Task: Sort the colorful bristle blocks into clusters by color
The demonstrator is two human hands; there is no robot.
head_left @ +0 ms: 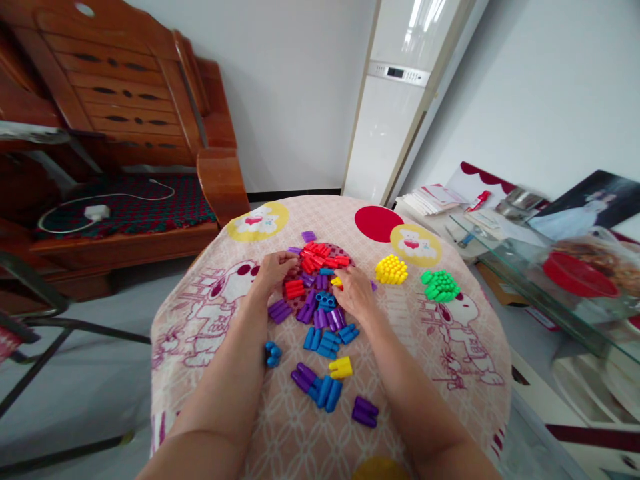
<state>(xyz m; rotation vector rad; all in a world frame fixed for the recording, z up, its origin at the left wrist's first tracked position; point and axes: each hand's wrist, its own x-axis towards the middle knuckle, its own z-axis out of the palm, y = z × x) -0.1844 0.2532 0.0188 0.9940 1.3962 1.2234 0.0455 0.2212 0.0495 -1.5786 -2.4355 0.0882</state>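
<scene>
A loose pile of plastic peg-shaped building blocks lies between my hands on the round table. Red blocks (pixel 320 255) sit at its far side, with purple blocks (pixel 307 307) and blue blocks (pixel 326 301) nearer me. My left hand (pixel 276 270) is at the pile's left edge, fingers bent together beside the red blocks; whatever its fingertips grip is hidden. On the right side, my right hand (pixel 355 292) pinches a small yellow block (pixel 337 282) over the pile. Closer to me lie another yellow piece (pixel 341 367), joined blue pieces (pixel 330 393) and a purple piece (pixel 365 411).
To the right stand a yellow cluster of blocks (pixel 391 269) and a green cluster (pixel 441 285). A patterned cloth (pixel 200 313) covers the table. A wooden bench (pixel 125 120) is at the left, and a glass shelf (pixel 540 293) with a red bowl (pixel 580 275) at the right.
</scene>
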